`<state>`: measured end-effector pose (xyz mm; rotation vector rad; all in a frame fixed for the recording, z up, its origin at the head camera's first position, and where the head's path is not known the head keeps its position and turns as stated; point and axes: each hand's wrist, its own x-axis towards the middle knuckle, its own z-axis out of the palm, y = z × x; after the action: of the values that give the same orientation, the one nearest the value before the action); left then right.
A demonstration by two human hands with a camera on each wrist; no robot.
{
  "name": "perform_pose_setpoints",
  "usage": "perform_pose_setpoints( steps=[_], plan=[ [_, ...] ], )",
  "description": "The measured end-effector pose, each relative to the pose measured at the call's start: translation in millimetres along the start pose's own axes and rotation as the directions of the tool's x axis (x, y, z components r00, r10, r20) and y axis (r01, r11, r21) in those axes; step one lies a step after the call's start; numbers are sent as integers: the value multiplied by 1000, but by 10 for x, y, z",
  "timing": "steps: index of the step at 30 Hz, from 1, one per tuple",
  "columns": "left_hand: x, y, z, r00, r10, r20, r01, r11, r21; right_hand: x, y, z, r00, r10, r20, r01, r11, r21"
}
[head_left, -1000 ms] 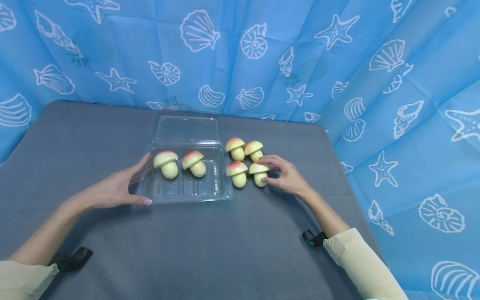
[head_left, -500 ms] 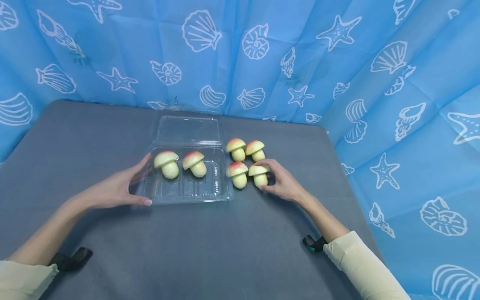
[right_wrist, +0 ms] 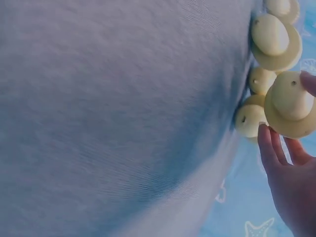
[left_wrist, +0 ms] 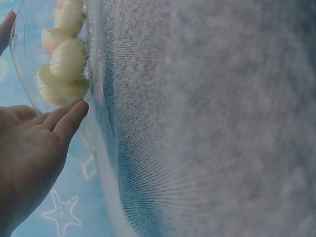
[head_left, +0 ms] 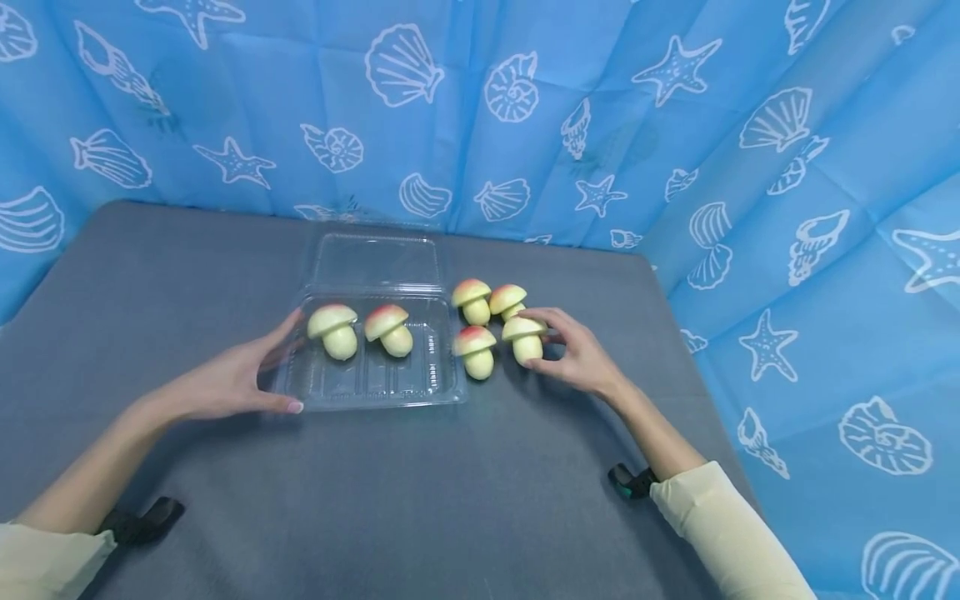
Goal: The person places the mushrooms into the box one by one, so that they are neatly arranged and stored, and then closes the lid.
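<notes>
A clear plastic clamshell box (head_left: 375, 405) lies with its lid folded back, and two pale yellow toy mushrooms with red-tinged caps sit inside: a left one (head_left: 339, 337) and a right one (head_left: 390, 329). My left hand (head_left: 228, 379) spans the box's left side, thumb and fingers spread and fairly straight, touching or nearly touching it. Right of the box, my right hand (head_left: 577, 354) pinches a toy mushroom (head_left: 522, 340) between thumb and fingers; in the right wrist view this mushroom (right_wrist: 291, 98) appears raised off the table. Three more toy mushrooms (head_left: 476, 354) lie close beside it.
A grey cloth-covered table (head_left: 420, 500) carries everything. The transparent lid (head_left: 378, 260) lies flat behind the box. A blue curtain (head_left: 465, 100) with white shell and starfish prints hangs along the back and right edges.
My right hand has closed its fingers on the front-right mushroom and lifted it slightly, shifting it a little right and away from its neighbour. The left hand and box stay put.
</notes>
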<state>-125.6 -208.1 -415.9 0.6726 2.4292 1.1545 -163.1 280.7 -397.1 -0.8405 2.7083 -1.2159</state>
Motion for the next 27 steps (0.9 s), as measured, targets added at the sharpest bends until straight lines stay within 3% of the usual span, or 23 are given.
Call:
perform_pose_setpoints(
  steps=[7, 10, 20, 27],
  plan=[
    [-12, -15, -2, 1000, 9, -7, -9, 1000, 0, 110, -413, -92, 998, -48, -35, 49, 998, 26],
    [-7, -18, -2, 1000, 14, -6, -14, 1000, 2, 146, -464, -89, 998, -45, -38, 46, 998, 32],
    [-11, 18, -18, 1000, 10, -6, -10, 1000, -7, 322, -183, 23, 991, -122, -54, 125, 991, 53],
    [-25, 31, -11, 1000, 0, -7, 0, 1000, 2, 501, -256, 133, 985, -172, -20, 173, 980, 99]
  ],
)
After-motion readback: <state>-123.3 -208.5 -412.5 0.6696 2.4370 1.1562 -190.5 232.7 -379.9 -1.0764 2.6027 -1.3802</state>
